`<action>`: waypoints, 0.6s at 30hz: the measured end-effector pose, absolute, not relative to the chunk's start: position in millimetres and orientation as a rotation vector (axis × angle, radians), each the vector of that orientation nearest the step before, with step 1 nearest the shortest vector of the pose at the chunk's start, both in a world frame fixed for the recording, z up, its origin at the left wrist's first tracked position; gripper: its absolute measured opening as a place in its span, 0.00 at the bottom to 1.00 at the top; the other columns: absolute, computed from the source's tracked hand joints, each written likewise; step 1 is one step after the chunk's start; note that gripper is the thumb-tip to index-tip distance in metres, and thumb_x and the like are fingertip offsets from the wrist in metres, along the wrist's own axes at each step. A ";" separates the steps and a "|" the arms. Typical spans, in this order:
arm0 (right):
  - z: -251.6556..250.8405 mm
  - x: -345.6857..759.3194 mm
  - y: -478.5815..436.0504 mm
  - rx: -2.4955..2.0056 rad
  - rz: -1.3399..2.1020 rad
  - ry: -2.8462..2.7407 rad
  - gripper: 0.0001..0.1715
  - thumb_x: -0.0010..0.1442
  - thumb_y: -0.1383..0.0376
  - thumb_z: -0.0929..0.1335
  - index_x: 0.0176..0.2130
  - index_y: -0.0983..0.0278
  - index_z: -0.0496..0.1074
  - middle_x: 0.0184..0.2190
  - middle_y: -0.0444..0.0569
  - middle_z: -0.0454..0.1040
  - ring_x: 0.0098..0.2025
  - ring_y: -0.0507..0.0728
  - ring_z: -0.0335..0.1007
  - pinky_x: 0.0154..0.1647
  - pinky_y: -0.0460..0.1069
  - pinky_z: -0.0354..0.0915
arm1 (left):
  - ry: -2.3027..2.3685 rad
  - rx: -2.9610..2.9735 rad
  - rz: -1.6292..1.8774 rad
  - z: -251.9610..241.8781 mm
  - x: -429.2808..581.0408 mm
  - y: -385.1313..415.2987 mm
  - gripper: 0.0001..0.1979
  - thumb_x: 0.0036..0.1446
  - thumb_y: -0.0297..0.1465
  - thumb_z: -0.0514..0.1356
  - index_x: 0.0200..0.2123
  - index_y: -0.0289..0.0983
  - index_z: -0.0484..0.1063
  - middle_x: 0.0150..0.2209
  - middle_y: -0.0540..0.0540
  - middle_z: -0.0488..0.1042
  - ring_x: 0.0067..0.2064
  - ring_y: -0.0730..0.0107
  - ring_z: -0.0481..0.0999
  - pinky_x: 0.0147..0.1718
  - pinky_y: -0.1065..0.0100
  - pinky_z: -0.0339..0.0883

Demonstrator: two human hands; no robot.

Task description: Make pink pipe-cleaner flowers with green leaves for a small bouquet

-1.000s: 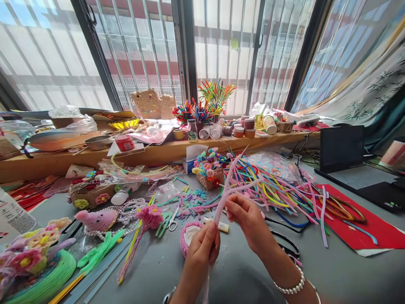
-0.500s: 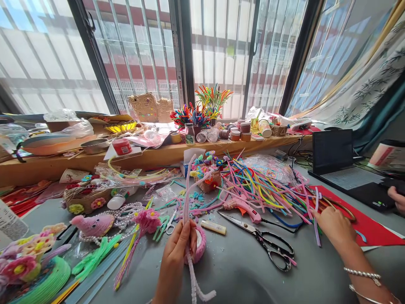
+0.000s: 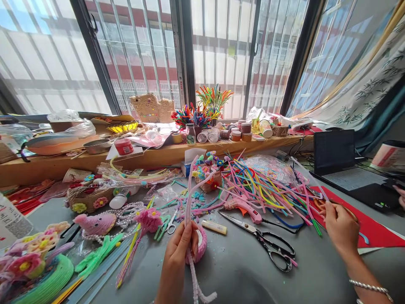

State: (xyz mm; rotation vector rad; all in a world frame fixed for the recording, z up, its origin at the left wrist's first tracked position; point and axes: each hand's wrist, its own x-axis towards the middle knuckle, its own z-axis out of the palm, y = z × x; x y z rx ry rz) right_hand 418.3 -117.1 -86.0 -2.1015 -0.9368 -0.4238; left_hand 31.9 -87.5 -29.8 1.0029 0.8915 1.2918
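My left hand (image 3: 179,249) is closed around a bundle of pale pink pipe cleaners (image 3: 189,198) that stands upright, its twisted lower ends hanging below my fist near a pink yarn-wrapped ring (image 3: 200,242). My right hand (image 3: 340,227) is out at the right, over the red sheet (image 3: 375,234), pinching a pale pink pipe cleaner (image 3: 308,177) at the edge of the big heap of coloured pipe cleaners (image 3: 268,185). Black-handled scissors (image 3: 265,242) and a pink glue gun (image 3: 243,206) lie between my hands.
A laptop (image 3: 344,162) stands at the right, with another person's fingers (image 3: 401,196) at the frame edge. Craft flowers, a pink knitted animal (image 3: 95,223), beads and small green scissors (image 3: 167,223) crowd the left. Jars and pipe-cleaner bouquets line the wooden sill (image 3: 158,154).
My right hand let go of the pink bundle, swung right to the pipe-cleaner heap and now lifts one pale stem. My left hand keeps the bundle upright.
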 end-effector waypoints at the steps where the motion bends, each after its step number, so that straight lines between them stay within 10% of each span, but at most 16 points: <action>1: -81.9 414.2 -115.0 -2.034 -0.438 -0.926 0.19 0.56 0.58 0.53 0.30 0.65 0.65 0.22 0.54 0.71 0.25 0.60 0.67 0.26 0.52 0.59 | 0.886 0.999 1.297 -30.2 32.0 -87.3 0.12 0.48 0.40 0.56 0.27 0.35 0.64 0.14 0.55 0.57 0.17 0.80 0.55 0.16 0.78 0.51; 18: -71.5 428.2 -36.1 -2.319 -0.336 -1.461 0.13 0.55 0.63 0.57 0.30 0.68 0.67 0.30 0.58 0.72 0.31 0.60 0.66 0.27 0.50 0.56 | 0.845 0.962 1.290 -34.5 33.9 -85.7 0.11 0.49 0.38 0.55 0.27 0.35 0.65 0.15 0.56 0.57 0.17 0.82 0.54 0.16 0.80 0.50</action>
